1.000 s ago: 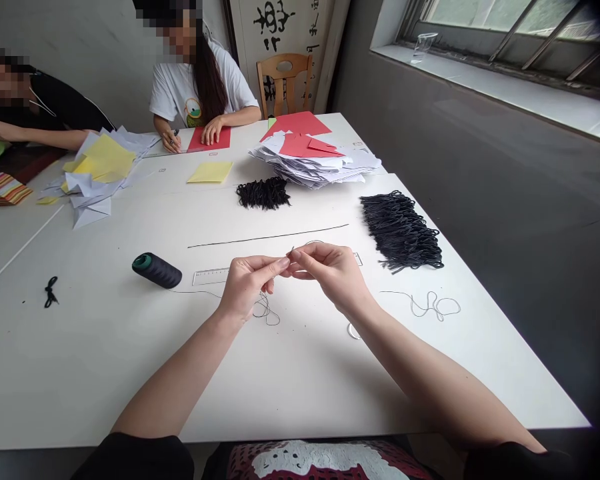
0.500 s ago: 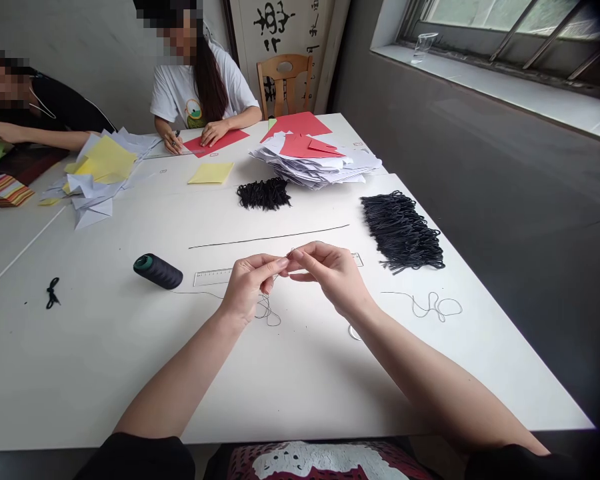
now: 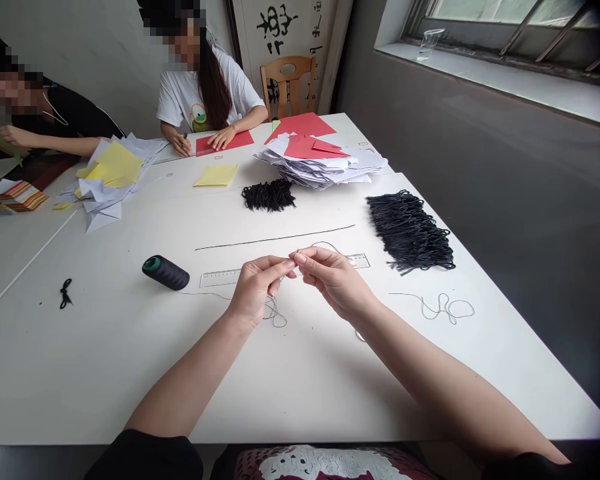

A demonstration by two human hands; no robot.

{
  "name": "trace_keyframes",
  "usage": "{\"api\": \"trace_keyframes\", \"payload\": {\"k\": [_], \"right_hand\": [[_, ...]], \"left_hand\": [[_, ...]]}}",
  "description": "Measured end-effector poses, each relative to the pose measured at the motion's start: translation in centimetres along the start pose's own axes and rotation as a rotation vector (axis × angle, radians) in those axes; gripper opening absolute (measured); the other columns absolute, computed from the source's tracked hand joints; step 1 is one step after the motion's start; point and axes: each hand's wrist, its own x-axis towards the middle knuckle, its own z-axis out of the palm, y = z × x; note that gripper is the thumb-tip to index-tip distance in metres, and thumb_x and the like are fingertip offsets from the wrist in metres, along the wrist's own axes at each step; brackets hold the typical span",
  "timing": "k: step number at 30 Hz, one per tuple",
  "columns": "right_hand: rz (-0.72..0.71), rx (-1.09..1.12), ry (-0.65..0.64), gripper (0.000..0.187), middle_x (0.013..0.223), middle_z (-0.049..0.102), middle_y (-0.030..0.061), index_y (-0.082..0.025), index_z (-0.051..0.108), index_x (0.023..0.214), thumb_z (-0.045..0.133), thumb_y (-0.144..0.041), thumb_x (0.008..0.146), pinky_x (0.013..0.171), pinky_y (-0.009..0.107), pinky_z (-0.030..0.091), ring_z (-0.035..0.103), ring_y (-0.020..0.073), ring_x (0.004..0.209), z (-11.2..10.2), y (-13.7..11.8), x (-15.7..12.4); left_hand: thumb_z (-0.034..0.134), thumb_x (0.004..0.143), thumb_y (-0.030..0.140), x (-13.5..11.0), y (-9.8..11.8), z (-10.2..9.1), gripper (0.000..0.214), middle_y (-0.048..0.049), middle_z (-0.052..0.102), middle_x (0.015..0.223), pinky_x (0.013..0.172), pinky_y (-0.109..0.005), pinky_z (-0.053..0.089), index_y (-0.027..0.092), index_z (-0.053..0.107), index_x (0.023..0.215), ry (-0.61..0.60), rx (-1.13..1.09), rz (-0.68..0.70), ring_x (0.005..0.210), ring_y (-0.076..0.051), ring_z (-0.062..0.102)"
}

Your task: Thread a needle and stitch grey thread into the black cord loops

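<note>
My left hand (image 3: pixel 260 283) and my right hand (image 3: pixel 333 275) meet above the table, thumbs and forefingers pinched together at the tips. Between them is thin black thread (image 3: pixel 276 313), whose loose loops hang below my left fingers. A strand runs from there to a black thread spool (image 3: pixel 166 272) lying on its side at the left. Another bit of thread curves out behind my right fingers. What exactly the fingertips hold is too small to make out. Under my hands lies a clear ruler (image 3: pixel 220 277), its middle hidden. Just beyond it stretches a straight dark cord (image 3: pixel 275 237).
Bundles of black looped cords lie at the right (image 3: pixel 410 230) and further back (image 3: pixel 269 195). A loose thread (image 3: pixel 447 309) curls at right, a small black knot (image 3: pixel 66 293) at left. Paper piles (image 3: pixel 325 163) stand behind. Two people handle paper across the white table (image 3: pixel 130 373).
My fingertips have drawn closer together, and the right fingers have curled in. The whole view has shifted slightly. Across the table, the person at left has moved the green paper.
</note>
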Motion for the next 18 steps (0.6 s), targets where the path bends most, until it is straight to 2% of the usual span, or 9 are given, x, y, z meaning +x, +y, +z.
{"api": "trace_keyframes", "payload": {"k": [3,6,8,11,14,18], "right_hand": [[-0.021,0.046,0.043,0.030,0.069,0.057,-0.0021,-0.017,0.061,0.077,0.074,-0.043,0.073,0.053,0.019,0.035,0.043,0.0052,0.057,-0.2,-0.2,0.2],[-0.042,0.123,0.113,0.035,0.085,0.064,0.0008,-0.017,0.052,0.079,0.074,-0.044,0.073,0.046,0.019,0.032,0.049,0.0056,0.057,-1.0,-1.3,0.4],[-0.099,0.125,0.185,0.034,0.083,0.063,0.0007,-0.018,0.050,0.079,0.074,-0.040,0.071,0.046,0.018,0.035,0.053,0.0068,0.059,-2.0,-2.5,0.5],[-0.245,0.146,0.300,0.025,0.066,0.053,-0.0028,-0.018,0.052,0.074,0.075,-0.027,0.070,0.049,0.019,0.039,0.050,0.0062,0.056,-4.0,-4.9,0.6],[-0.339,0.206,0.467,0.016,0.057,0.045,-0.0031,-0.016,0.055,0.064,0.066,-0.007,0.072,0.047,0.020,0.035,0.043,0.0042,0.050,-5.7,-7.3,0.5],[-0.431,0.211,0.685,0.036,0.048,0.039,-0.0037,-0.014,0.054,0.049,0.045,0.012,0.073,0.044,0.024,0.026,0.035,0.0009,0.043,-7.4,-9.7,0.2]], "left_hand": [[0.077,0.067,0.036,0.1,0.0,0.0,0.019,-0.0024,0.065,0.068,0.047,-0.023,0.029,0.018,0.075,0.072,-0.021,0.020,-0.070,0.049,-0.005,0.040],[0.080,0.064,0.036,0.3,0.3,-0.3,0.022,-0.0045,0.066,0.070,0.050,-0.021,0.035,0.016,0.075,0.072,-0.068,0.023,-0.135,0.054,-0.007,0.047],[0.081,0.062,0.035,0.3,0.7,-0.9,0.023,-0.0051,0.066,0.070,0.051,-0.021,0.037,0.016,0.074,0.072,-0.108,0.020,-0.180,0.054,-0.007,0.049],[0.081,0.062,0.035,0.0,1.2,-2.4,0.022,-0.0053,0.065,0.068,0.051,-0.021,0.039,0.015,0.074,0.071,-0.135,0.047,-0.229,0.052,-0.007,0.048],[0.081,0.062,0.033,-0.8,1.3,-4.5,0.020,-0.0050,0.064,0.067,0.050,-0.020,0.039,0.015,0.074,0.070,-0.103,0.093,-0.248,0.052,-0.007,0.047],[0.082,0.061,0.032,-2.2,1.1,-7.2,0.020,-0.0064,0.064,0.068,0.052,-0.021,0.042,0.015,0.074,0.069,-0.030,0.141,-0.271,0.054,-0.009,0.049]]}}
